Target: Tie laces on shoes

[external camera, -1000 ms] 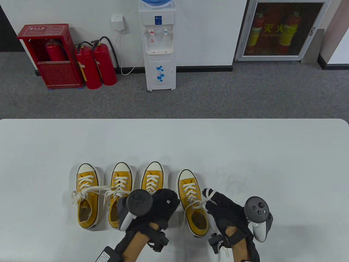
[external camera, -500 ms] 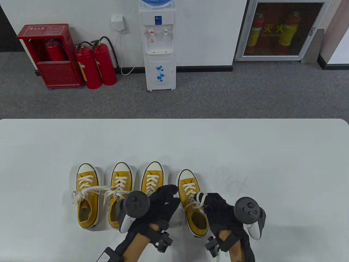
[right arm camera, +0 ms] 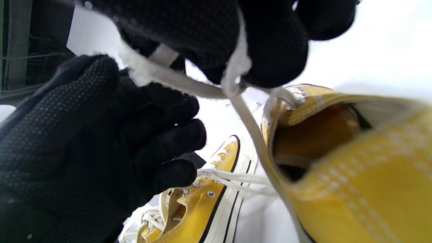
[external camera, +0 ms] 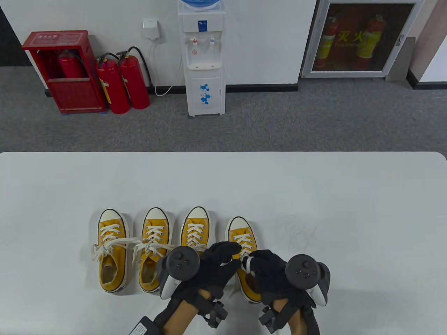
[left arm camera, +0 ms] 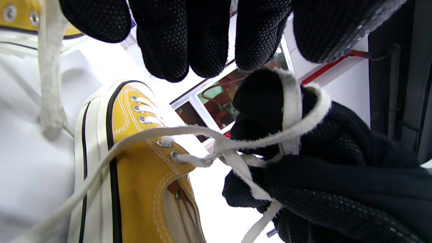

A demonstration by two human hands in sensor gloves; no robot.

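Four yellow sneakers with white laces stand in a row on the white table (external camera: 314,195). Both my hands are over the rightmost sneaker (external camera: 241,233). My right hand (external camera: 254,262) holds its white lace (external camera: 246,262), looped around a finger; the left wrist view shows the lace (left arm camera: 292,101) wound over that gloved finger, running to the top eyelets of the sneaker (left arm camera: 141,175). My left hand (external camera: 228,255) reaches across with fingers extended, fingertips (left arm camera: 202,50) just short of the loop, holding nothing. The third sneaker (external camera: 195,228) is partly hidden under my left hand.
The two left sneakers (external camera: 111,258) (external camera: 153,244) have bows lying across them. Floor beyond the far table edge holds red fire extinguishers (external camera: 122,83) and a water dispenser (external camera: 204,59). Bare table surface lies to the right and behind the shoes.
My right hand has moved left over the rightmost sneaker, carrying the lace loop. My left hand has shifted right and stretched its fingers toward that loop.
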